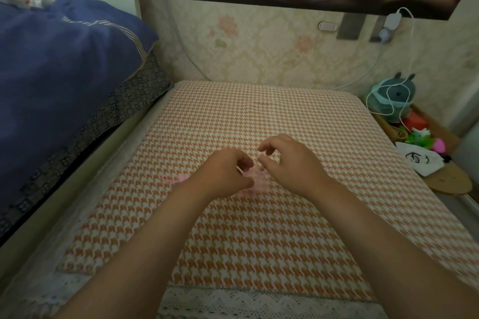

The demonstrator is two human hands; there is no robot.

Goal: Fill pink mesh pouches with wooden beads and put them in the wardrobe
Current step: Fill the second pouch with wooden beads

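Note:
A pink mesh pouch [255, 180] lies on the orange-and-white houndstooth cushion [259, 116], mostly hidden under my hands. A second bit of pink mesh [178, 178] pokes out left of my left wrist. My left hand [225, 171] hovers over the pouch with curled fingers that seem to pinch its top edge. My right hand [287, 160] is just right of it, thumb and forefinger curled close at the pouch's mouth. The frame is blurred; no wooden beads are visible.
A bed with a navy blue quilt [64, 72] rises at the left. At the right edge sit a teal plush toy [394, 93] with a white cable, colourful toys [420, 134], a white drawstring bag [417, 159] and a round wooden disc [451, 181]. Wallpapered wall behind.

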